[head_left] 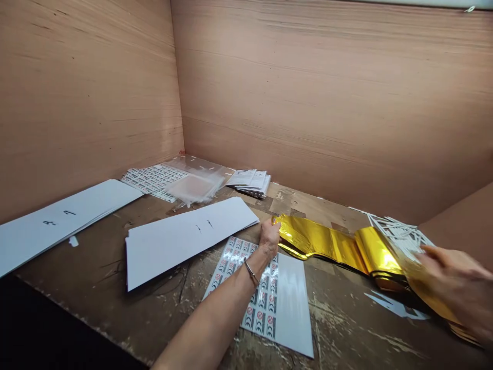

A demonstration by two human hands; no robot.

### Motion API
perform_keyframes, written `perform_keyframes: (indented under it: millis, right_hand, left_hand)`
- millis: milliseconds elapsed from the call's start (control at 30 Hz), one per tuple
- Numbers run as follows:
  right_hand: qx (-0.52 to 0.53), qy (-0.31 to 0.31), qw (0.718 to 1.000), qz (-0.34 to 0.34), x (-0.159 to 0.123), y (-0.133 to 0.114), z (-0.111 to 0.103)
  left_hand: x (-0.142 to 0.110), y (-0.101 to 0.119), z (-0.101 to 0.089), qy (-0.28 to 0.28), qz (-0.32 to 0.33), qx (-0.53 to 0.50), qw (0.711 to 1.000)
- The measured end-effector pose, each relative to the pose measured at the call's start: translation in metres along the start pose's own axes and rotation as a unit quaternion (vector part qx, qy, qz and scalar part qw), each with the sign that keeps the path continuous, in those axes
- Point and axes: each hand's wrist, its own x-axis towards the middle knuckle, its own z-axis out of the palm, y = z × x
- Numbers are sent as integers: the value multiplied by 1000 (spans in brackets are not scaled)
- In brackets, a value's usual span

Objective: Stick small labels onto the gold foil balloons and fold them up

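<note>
Left hand (269, 239): the fingers (275, 222) are shut tight, and one end of the gold foil strip (327, 241) is pinched by them.
Right hand (456, 282): the fingers (427, 254) are bent, and the far part of the strip is gripped.
Foil: the strip is stretched between both hands, just above the worn wood table (162, 329). It is best held softly at the edges, so that it is not torn or creased.
Rest: a sticker sheet (277, 303) is lying under the left arm, and a white card stack (188, 241) is lying beside it. Clear plastic bags (196, 182) and a paper pile (250, 182) are lying further off.
</note>
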Motion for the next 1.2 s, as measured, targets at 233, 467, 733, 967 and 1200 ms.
perform_keyframes:
  millis: [233, 467, 733, 967, 1200]
  right_hand:
    - [23, -239, 948, -208, 1, -156, 110]
    - [7, -294, 922, -252, 14, -167, 136]
    - [-33, -258, 916, -304, 16, -168, 147]
    - [-136, -211, 876, -412, 2, -167, 144]
    - [-60, -219, 912, -341, 5, -162, 149]
  left_hand:
    - [2, -1, -2, 3, -18, -14, 1000]
    - [0, 5, -1, 20, -62, -43, 997]
    - [-3, 12, 1, 12, -88, -85, 992]
    - [-1, 9, -1, 22, -77, -64, 995]
    - [2, 5, -3, -1, -70, -82, 994]
